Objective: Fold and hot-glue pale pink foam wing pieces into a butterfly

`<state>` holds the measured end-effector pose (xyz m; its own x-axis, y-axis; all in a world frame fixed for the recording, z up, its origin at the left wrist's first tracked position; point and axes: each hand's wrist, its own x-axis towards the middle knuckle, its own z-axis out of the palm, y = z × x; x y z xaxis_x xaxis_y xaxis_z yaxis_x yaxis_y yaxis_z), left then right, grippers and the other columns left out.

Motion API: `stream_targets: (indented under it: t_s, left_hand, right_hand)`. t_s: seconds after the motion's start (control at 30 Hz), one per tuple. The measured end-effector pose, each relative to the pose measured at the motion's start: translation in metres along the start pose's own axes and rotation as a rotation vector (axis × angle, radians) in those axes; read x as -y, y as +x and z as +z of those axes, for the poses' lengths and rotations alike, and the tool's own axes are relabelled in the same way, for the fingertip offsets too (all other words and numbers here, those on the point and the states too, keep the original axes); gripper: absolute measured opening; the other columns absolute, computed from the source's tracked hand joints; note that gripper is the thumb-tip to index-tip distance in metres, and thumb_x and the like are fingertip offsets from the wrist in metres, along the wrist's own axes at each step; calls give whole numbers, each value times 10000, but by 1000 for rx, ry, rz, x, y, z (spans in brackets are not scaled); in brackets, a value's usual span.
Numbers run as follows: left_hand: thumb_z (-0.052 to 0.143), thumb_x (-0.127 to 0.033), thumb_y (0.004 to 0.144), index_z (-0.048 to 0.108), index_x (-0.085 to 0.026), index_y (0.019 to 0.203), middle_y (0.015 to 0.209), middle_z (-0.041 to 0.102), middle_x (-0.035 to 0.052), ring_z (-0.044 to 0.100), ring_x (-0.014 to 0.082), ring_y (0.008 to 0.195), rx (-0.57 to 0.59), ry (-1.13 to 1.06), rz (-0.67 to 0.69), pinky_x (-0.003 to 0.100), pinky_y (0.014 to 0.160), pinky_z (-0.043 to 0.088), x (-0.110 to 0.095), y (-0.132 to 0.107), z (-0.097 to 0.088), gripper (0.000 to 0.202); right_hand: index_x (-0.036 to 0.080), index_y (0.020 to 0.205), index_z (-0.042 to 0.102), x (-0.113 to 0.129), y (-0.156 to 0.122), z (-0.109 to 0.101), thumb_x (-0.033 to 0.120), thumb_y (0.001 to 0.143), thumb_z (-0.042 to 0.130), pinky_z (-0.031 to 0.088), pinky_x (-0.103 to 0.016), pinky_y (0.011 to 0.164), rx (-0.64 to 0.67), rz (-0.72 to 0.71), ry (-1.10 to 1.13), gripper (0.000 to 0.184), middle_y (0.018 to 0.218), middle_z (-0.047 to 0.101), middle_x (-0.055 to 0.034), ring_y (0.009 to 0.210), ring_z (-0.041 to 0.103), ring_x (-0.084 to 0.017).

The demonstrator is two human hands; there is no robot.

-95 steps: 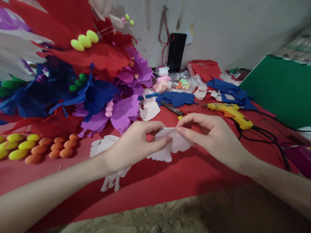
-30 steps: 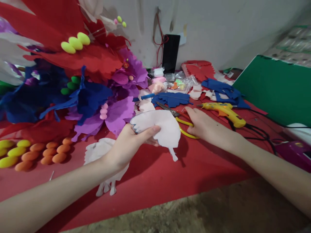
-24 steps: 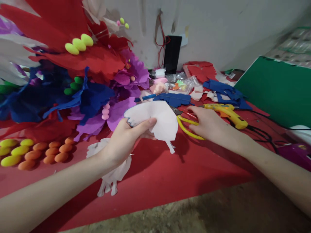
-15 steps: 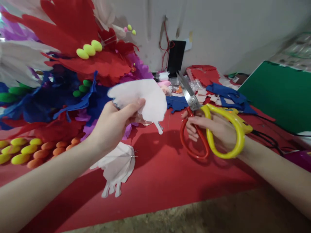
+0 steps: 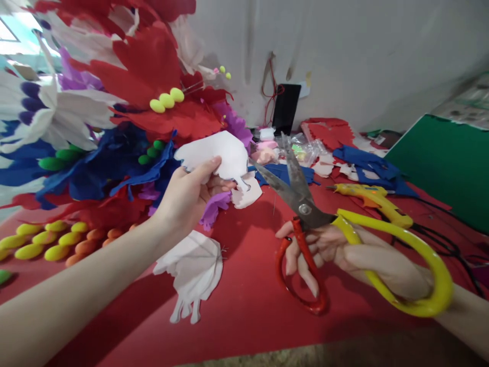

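Observation:
My left hand [image 5: 191, 191] pinches a white wing-shaped cutout [image 5: 217, 150] between thumb and fingers, held up above the table. A second pale piece [image 5: 248, 192] shows behind and below it. In my right hand [image 5: 332, 250] is a large pair of scissors [image 5: 304, 209], one handle red and the other yellow. Its blades are spread and point up and left, the tips near the white cutout but apart from it. Beneath my left forearm, a stack of white cutouts [image 5: 196, 272] with narrow tails lies on the table, with thin pins through its right edge.
Large red, blue, white and purple fabric flowers [image 5: 160, 109] fill the left. Rows of yellow and orange egg-shaped pieces [image 5: 61, 239] lie below. A yellow glue gun [image 5: 376, 201], blue scraps [image 5: 367, 163] and a green board [image 5: 443, 163] are on the right of the red table [image 5: 244, 306].
The scissors have turned and their blades have spread wide, with my right hand now inside the handles. My view has shifted. The white cutout is tilted a little, showing the piece behind it.

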<state>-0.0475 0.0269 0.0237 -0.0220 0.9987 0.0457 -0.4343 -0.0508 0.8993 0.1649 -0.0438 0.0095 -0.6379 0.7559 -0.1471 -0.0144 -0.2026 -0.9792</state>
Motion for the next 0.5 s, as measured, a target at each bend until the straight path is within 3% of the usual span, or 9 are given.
stream_targets:
  t_s: [0.1, 0.33, 0.5]
  left_hand:
    - [435, 9, 869, 467, -127, 576, 391, 470, -75, 493, 41, 355, -12, -7, 8, 167, 461, 469, 0, 1, 0, 325]
    - [450, 21, 847, 437, -138, 540, 389, 453, -80, 502, 49, 339, -5, -6, 9, 164, 448, 469, 3, 0, 1, 346]
    - [450, 15, 847, 441, -136, 541, 387, 452, -81, 505, 54, 335, -5, -9, 23, 164, 428, 471, 4, 1, -1, 341]
  right_hand:
    - [143, 840, 573, 4, 0, 0, 292, 712, 458, 499, -274, 601, 48, 35, -12, 228, 829, 601, -60, 623, 571, -107]
    - [160, 1096, 452, 4, 1, -2, 290, 634, 429, 459, -258, 526, 39, 125, -25, 480, 866, 618, -67, 592, 579, -120]
    - [153, 947, 519, 4, 4, -3, 321, 655, 438, 471, -270, 551, 44, 87, -30, 347, 853, 607, -66, 585, 564, -110]
